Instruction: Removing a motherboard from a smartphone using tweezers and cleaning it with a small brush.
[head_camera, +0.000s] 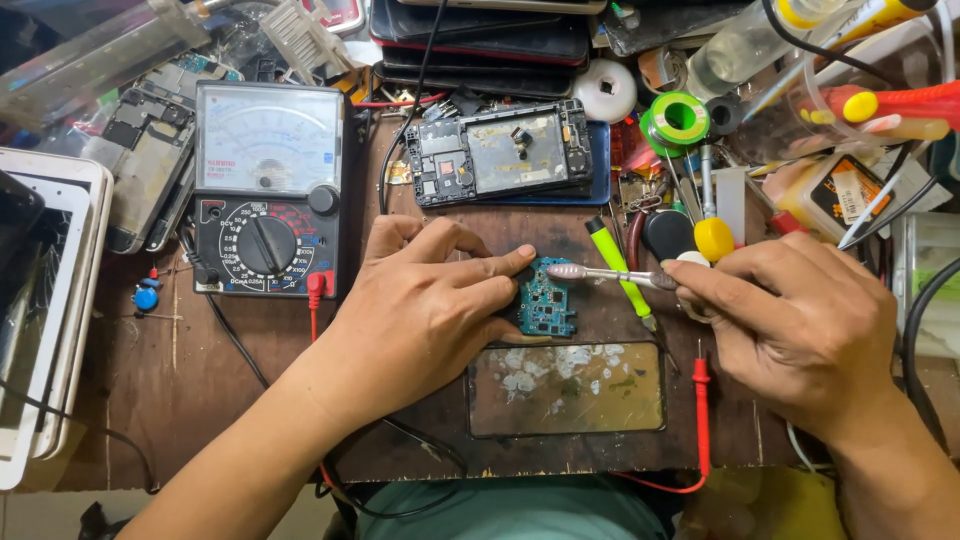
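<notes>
Item 1: small blue-green printed circuit board (547, 298), laid flat on the brown wooden bench top (140, 400), near the middle of the view. It is pinned at its left edge by the left hand (425, 310), whose fingers (478, 268) are drawn together and pressed down on and beside the board.

Item 2: small clear-handled brush with pale bristles (600, 273), held level, its bristle head set on the upper edge of the board. The handle is clamped between the thumb and fingertips (700, 285) of the right hand (800, 325).

Item 3: rectangular dark glass panel smeared with white residue (566, 388), lying flat just below the board, between the 2 forearms.

Item 4: black analogue multimeter with a white dial face and rotary selector (268, 190), placed to the left of the left hand. A red probe lead (700, 410) is seen running beside the glass panel on the right.

Item 5: opened dark phone frame with exposed inner parts (500, 152), resting on a blue backing above the board, apart from both hands.

Item 6: screwdriver with a lime-green handle (620, 270), lying slanted just right of the board, crossed by the brush handle.

Item 7: green-rimmed spool of solder wire (677, 118), set among clutter at the upper right.

Item 8: white tablet casing (50, 300), stacked at the far left edge.
</notes>
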